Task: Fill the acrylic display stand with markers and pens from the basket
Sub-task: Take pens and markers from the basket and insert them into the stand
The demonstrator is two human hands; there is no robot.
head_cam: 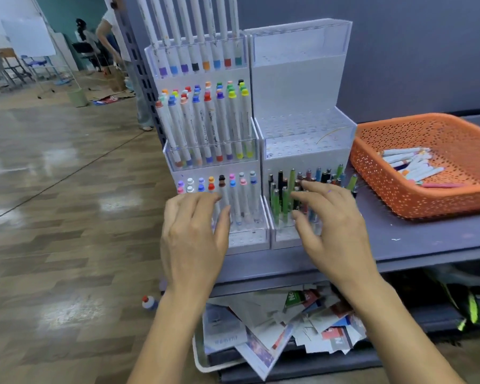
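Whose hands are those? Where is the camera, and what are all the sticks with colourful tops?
There is only one picture, and no machine in it. The camera sits on a person's head and looks down, so you see that person's own two arms. The left hand and the right hand are spread open in front of the lowest rows, and neither seems to be holding anything.

The see-through stepped boxes are display stands, standing side by side on a grey shelf. The left stand has capped markers on every step. The right stand has pens only on its lowest step, and the steps above show just bare holes.

On the right, the orange basket holds loose markers that still have to go in.
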